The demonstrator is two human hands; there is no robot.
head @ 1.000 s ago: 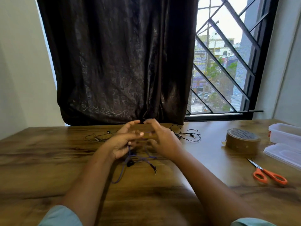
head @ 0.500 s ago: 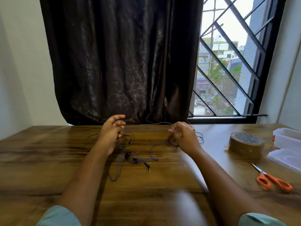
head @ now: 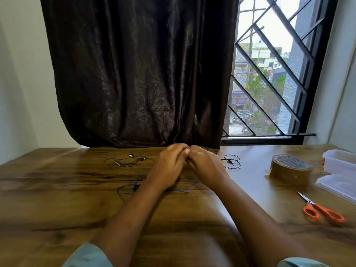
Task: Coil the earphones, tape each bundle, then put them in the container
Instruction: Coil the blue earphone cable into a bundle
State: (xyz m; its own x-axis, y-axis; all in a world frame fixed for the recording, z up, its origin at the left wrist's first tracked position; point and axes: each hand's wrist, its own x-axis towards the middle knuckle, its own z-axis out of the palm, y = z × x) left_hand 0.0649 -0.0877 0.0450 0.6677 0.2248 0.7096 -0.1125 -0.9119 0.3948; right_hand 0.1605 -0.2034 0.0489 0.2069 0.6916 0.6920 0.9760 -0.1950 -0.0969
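purple cord (head: 127, 186) near left hand (head: 168, 168), black cord (head: 230, 160) beside right hand (head: 207, 166); brown tape (head: 289, 170), orange scissors (head: 318, 207), wood-grain table (head: 57, 199), leaf-pattern dark curtain (head: 134, 74).

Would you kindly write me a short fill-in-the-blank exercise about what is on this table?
1. The scissors have ___ handles.
2. The tape roll sits to the ___ of the left hand and the right hand.
3. The earphone cable trailing on the table just below the hands is ___ in colour.
Missing words: orange; right; purple.
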